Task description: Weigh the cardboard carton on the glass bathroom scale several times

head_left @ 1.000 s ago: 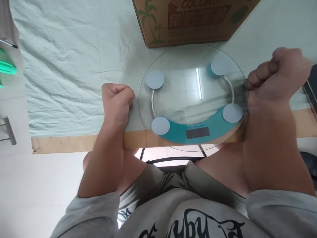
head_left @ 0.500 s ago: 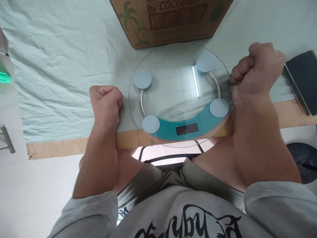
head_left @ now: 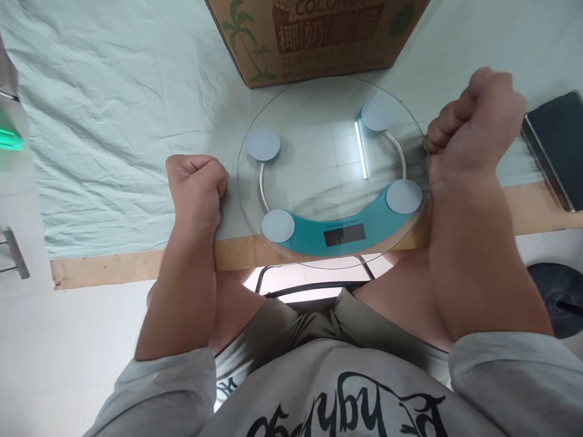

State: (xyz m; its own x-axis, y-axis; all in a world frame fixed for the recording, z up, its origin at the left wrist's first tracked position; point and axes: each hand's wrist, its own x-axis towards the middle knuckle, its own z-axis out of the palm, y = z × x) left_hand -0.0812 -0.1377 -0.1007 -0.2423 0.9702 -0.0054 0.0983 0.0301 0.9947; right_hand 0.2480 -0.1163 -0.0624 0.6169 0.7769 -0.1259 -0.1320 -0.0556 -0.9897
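A round glass bathroom scale (head_left: 314, 170) lies on the table, its near edge jutting over the table's front edge. It has several pale round pads, curved metal bars and a teal band with a dark, blank display (head_left: 345, 235). Left of it, my left hand (head_left: 195, 185) rests as a fist on the cloth, apart from the glass. My right hand (head_left: 480, 124) is also curled into a fist, at the scale's right rim; whether it touches the glass I cannot tell. Nothing shows in either fist.
Just behind the scale stands a cardboard box (head_left: 319, 42) with a palm tree print. A dark phone-like device (head_left: 560, 149) lies right of my right hand. Pale green cloth (head_left: 113, 121) covers the table up to its wooden front edge (head_left: 109, 269). A green object (head_left: 10, 139) shows far left.
My right fist has tilted slightly, its knuckles a little farther from me. My left fist and the scale have stayed in place; the view has shifted very slightly.
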